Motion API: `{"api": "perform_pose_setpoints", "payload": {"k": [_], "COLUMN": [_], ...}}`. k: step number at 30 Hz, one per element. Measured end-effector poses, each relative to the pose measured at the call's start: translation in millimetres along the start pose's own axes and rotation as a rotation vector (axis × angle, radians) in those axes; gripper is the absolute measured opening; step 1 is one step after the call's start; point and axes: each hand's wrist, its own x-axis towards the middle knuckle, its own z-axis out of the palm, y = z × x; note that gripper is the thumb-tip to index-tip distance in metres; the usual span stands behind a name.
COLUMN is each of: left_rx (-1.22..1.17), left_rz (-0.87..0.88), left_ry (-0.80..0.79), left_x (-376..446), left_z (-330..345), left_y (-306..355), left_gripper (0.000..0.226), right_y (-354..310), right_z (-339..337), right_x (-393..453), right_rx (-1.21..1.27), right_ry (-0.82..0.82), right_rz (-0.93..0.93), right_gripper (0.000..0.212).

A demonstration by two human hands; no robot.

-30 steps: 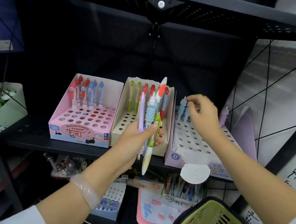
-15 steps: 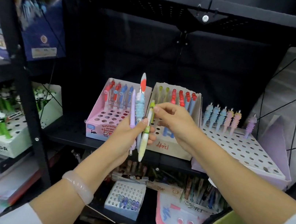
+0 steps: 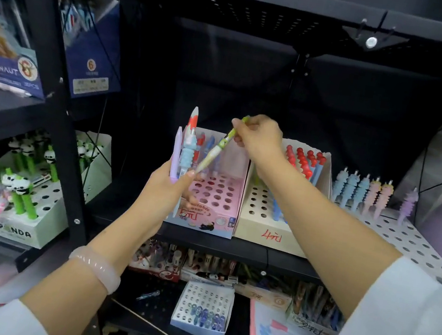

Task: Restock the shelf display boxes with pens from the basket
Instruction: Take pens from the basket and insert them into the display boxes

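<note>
Head view shows the right hand (image 3: 258,141) pinching the upper end of a green pen (image 3: 218,145) between thumb and curled fingers; the pen slants down and to the left, its lower tip reaching the left hand's thumb. Left hand (image 3: 166,190) is curled around a small bunch of pens held upright: a lilac pen (image 3: 176,150), a bumpy blue pen (image 3: 187,152) and a taller red-and-white pen (image 3: 193,117) rising above the others. Just behind both hands sits a pink box (image 3: 220,196) with rows of holes, a few red and blue pens standing along its back. Under and beyond the right forearm stands a cream box (image 3: 255,224), red-topped pens at its rear. Farther right of the right arm lies a white box (image 3: 410,238) with a back row of blue, pink and purple bumpy pens. Well left of the left hand, a panda box (image 3: 16,225) holds green panda-topped pens. A pale bracelet (image 3: 97,268) circles the left wrist. I cannot see the basket.
</note>
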Motion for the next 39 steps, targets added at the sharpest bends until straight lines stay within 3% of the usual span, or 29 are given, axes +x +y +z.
{"api": "perform_pose_setpoints", "payload": {"k": [5, 15, 19, 24, 26, 29, 32, 35, 37, 39], "left_rx": [0.065, 0.002, -0.013, -0.035, -0.046, -0.045, -0.052, -0.096, -0.151, -0.157], "left_rz": [-0.026, -0.062, -0.064, -0.039, -0.032, -0.032, -0.031, -0.027, -0.029, -0.033], "left_ry": [0.074, 0.053, 0.029, -0.002, -0.001, 0.016, 0.03, 0.01, -0.008, 0.018], "left_x": [8.7, 14.3, 14.1, 12.3, 12.1, 13.0, 14.3, 12.7, 9.5, 5.6], "left_z": [-9.5, -11.9, -13.4, -16.1, -16.8, -17.2, -14.8, -8.4, -3.9, -1.8], "left_y": [-6.3, -14.1, -15.6, -13.5, -12.5, -10.5, -6.8, -0.2, 4.2, 7.1], "left_gripper": [0.02, 0.015, 0.018, 0.013, 0.01, 0.008, 0.006, 0.008, 0.01, 0.015], "right_y": [21.8, 42.2, 43.8, 49.1, 50.9, 44.4, 25.7, 17.1, 18.8, 21.4], "right_z": [6.9, 13.9, 24.8, 32.3, 29.4, 25.3, 19.2, 11.6, 7.0, 1.7], "right_x": [12.1, 18.2, 17.5, 17.0, 13.9, 5.3, -8.3, -21.7, -26.4, -26.8], "right_rx": [-0.284, -0.425, -0.714, -1.137, -1.157, -0.863, -0.607, -0.818, -0.914, -0.908], "right_ry": [0.161, 0.071, -0.047, -0.008, -0.034, 0.045, 0.093, -0.158, -0.264, -0.267], "right_rz": [-0.094, -0.109, -0.126, -0.182, -0.156, -0.174, -0.476, -0.817, -0.878, -0.835], "right_gripper": [0.021, 0.024, 0.026, 0.036, 0.036, 0.042, 0.039, 0.036, 0.028, 0.023]}}
